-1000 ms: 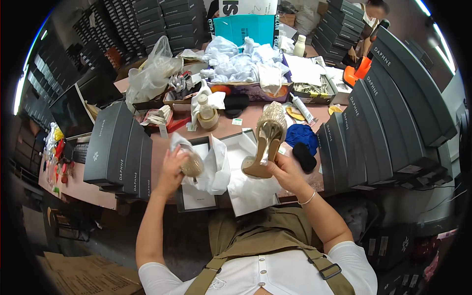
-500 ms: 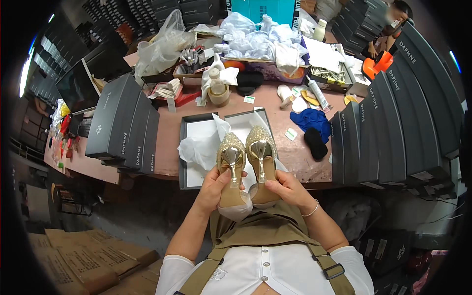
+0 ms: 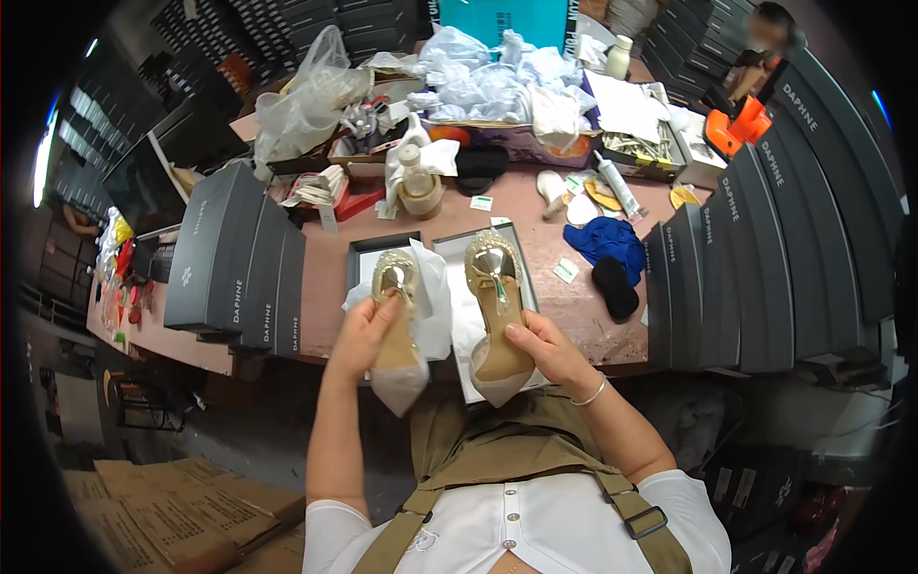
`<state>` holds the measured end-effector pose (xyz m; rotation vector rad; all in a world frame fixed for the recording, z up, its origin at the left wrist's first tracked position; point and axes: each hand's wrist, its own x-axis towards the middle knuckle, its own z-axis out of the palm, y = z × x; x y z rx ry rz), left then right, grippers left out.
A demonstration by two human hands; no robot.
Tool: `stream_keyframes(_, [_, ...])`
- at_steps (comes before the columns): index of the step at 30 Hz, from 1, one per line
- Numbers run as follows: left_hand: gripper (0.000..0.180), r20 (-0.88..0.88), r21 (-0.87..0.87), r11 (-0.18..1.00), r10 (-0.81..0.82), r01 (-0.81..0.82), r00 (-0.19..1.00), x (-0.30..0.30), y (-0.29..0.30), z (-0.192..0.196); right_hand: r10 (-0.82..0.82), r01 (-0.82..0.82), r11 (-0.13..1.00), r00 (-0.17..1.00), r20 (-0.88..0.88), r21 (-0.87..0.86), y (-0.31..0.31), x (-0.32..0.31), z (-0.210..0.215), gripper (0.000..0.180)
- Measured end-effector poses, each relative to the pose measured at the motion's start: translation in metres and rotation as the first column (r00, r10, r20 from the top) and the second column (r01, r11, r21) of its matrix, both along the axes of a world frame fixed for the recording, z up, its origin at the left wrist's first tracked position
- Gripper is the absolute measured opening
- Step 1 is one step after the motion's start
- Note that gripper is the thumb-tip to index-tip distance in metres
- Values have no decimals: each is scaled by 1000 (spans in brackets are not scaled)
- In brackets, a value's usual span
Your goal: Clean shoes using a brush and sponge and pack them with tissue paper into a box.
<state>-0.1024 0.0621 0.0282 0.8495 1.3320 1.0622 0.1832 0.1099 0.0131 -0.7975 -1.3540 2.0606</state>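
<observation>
In my left hand [image 3: 361,335] is a high-heeled shoe [image 3: 397,356], gripped around its heel and waist, its tan sole turned up and its pointed toe toward me. My right hand [image 3: 550,352] holds the matching shoe [image 3: 497,356] the same way, thumb on the sole. Glittery gold covers both heel ends, the heels are shiny metallic, and pale wrapping covers the toes. Both shoes are above an open grey shoebox [image 3: 384,242] with its other half [image 3: 512,234] beside it. White tissue paper [image 3: 432,297] stands up out of the box next to the left shoe.
Dark shoeboxes are stacked at the left [image 3: 225,258] and right [image 3: 736,277] of the pink table [image 3: 330,258]. Behind are a bin of crumpled tissue [image 3: 507,81], a bottle in a tape roll [image 3: 418,182], a blue cloth [image 3: 607,241], a black pad [image 3: 615,289] and an orange tape dispenser [image 3: 739,126].
My hands have moved apart, the left one going left with its shoe. The two shoes, side by side before, now have a gap between them. The tissue shows more upright.
</observation>
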Motion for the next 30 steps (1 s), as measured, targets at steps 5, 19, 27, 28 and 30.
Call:
stream_keyframes(5, [53,-861,70,952,-94,299,499,19,16,5,-69,68,997,998,-15,-33,-4,0,1,34])
stream_keyframes(19, [31,313,79,979,-205,190,927,117,-33,16,-803,-292,470,252,541,833,78,159,-134,39])
stream_keyframes(27, [28,177,92,975,-216,202,960,112,-51,6,-296,-86,154,947,129,984,-4,26,71,52])
stream_keyframes(28, [29,166,134,966,-241,220,956,114,-53,6,-208,-189,-79,963,169,979,-13,14,82,53])
stream_keyframes(30, [29,211,133,962,-261,237,942,115,-59,7,-334,-134,-75,937,101,988,-18,4,64,47])
